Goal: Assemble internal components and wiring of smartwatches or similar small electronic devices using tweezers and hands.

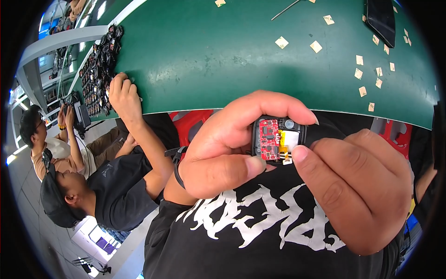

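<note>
In front of my chest, my left hand (232, 149) grips a small open black electronic device housing (255, 135), index finger curled over the far side and thumb along the near edge. Inside it lie a red circuit board (269, 139), a silver pouch battery (291, 138) with yellow tape (281, 139), and a round metal part (289, 124). A small white connector (287, 162) shows at the near edge. My right hand (357, 186) is closed in a pinch at the housing's right edge, its thumb tip over the battery's near corner. Its fingertips are partly hidden.
Beyond my hands is a green table (195, 65) with scattered square stickers (281, 42), a thin rod (285, 10) and a black flat device (381, 21). Many black cabled units (100, 69) lie at left, by a co-worker's hand (124, 95). Red stools (190, 123) stand beyond the table's edge.
</note>
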